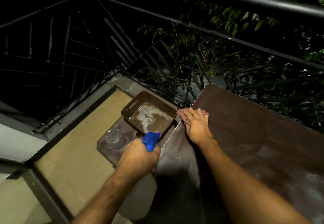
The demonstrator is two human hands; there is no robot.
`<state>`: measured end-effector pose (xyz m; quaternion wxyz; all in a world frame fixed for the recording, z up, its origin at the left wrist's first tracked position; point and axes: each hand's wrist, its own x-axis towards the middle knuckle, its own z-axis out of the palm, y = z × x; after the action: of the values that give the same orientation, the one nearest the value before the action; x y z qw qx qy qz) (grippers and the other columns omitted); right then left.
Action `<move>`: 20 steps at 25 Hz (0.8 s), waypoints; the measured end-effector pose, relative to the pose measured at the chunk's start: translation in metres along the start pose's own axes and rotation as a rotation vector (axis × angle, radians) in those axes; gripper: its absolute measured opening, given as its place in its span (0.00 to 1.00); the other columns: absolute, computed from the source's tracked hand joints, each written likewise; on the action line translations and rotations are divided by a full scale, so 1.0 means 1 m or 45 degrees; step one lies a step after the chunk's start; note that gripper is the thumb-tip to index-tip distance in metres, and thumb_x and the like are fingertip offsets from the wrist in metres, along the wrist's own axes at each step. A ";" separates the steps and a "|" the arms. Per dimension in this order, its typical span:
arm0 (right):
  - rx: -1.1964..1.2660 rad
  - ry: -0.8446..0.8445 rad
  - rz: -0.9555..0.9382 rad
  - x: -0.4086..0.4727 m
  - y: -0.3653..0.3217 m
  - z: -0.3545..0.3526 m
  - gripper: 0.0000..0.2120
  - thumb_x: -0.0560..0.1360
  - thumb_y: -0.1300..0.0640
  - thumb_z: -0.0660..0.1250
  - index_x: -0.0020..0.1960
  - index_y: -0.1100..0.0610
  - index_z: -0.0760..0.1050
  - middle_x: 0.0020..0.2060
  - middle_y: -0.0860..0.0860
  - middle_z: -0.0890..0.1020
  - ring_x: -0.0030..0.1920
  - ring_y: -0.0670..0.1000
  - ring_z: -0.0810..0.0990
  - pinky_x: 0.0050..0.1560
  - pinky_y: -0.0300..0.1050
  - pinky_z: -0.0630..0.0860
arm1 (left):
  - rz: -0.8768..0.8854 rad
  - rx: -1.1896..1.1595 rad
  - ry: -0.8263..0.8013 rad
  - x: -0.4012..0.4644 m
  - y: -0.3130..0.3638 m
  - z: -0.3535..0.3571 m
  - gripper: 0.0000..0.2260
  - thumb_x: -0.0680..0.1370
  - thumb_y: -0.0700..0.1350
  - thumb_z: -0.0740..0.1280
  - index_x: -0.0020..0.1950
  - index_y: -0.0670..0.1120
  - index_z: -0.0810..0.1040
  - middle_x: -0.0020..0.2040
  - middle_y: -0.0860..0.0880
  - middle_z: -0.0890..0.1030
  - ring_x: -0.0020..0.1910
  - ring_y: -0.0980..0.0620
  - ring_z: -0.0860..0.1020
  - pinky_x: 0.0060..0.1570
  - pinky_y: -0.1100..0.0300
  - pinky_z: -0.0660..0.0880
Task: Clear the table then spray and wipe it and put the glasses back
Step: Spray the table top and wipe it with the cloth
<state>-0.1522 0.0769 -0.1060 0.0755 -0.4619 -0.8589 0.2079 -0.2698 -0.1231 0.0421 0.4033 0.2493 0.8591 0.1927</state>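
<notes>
Glass [113,135] sat on low stool off bench's left edge, beside basket [149,114]. Left hand [140,158] clenched round blue spray bottle [151,141], nearer glass. Right hand [197,127] pressed cloth [183,115] flat at bench [254,136] far-left corner.

Dark brown table [254,136], pink cloth [182,115] at its corner, blue-headed spray bottle [151,141]

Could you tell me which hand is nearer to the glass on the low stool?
Left. The left hand, holding the spray bottle, is just right of the glass; the right hand presses the cloth on the table, farther away.
</notes>
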 end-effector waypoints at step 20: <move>-0.051 -0.197 -0.475 -0.096 -0.028 0.023 0.25 0.82 0.57 0.53 0.76 0.40 0.59 0.77 0.46 0.59 0.78 0.53 0.48 0.75 0.56 0.37 | -0.126 0.059 0.015 -0.025 -0.033 -0.006 0.08 0.80 0.50 0.68 0.44 0.48 0.76 0.37 0.49 0.82 0.33 0.53 0.80 0.36 0.58 0.78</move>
<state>-0.1270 -0.0227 -0.1089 0.0373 -0.2788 -0.9367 0.2083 -0.2697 -0.1653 0.0430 0.4014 0.2147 0.8769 0.1541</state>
